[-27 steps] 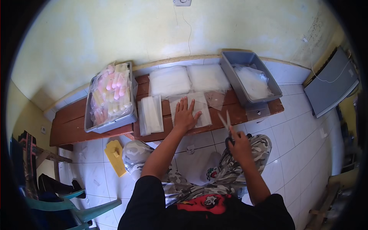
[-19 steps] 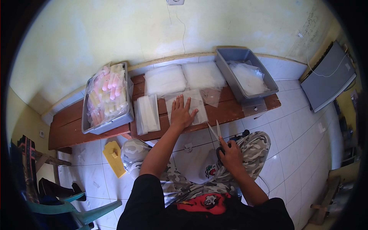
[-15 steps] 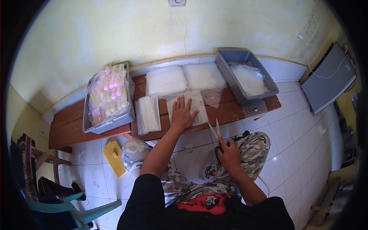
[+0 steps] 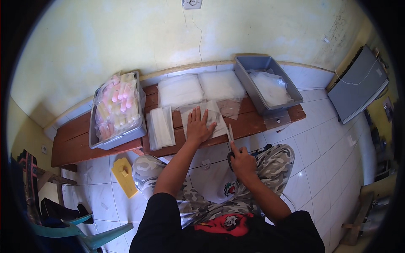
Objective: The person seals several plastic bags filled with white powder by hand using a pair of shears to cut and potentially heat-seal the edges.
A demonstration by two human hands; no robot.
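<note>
At the left end of a long red-brown wooden table (image 4: 74,139), a grey rectangular plastic bin (image 4: 120,143) is set, heaped with pink and pale-yellow tube-shaped items in clear wrap (image 4: 120,103). Below it, on the floor, a flat yellow board (image 4: 124,185) is seen. Next, a narrow stack of whitish plastic sleeves (image 4: 161,128) is laid near the front edge. Behind, two wide stacks of translucent white plastic sheets (image 4: 179,91) are placed side by side. The left hand (image 4: 199,129) is laid flat, fingers spread, on a whitish plastic sheet pile (image 4: 217,118). Black-handled metal scissors (image 4: 230,135) are gripped by the right hand (image 4: 244,165), blades just beside that pile's right edge; contact can't be told. Far right, loose whitish plastic sheets (image 4: 271,89) are held in a second grey plastic bin (image 4: 283,107).
</note>
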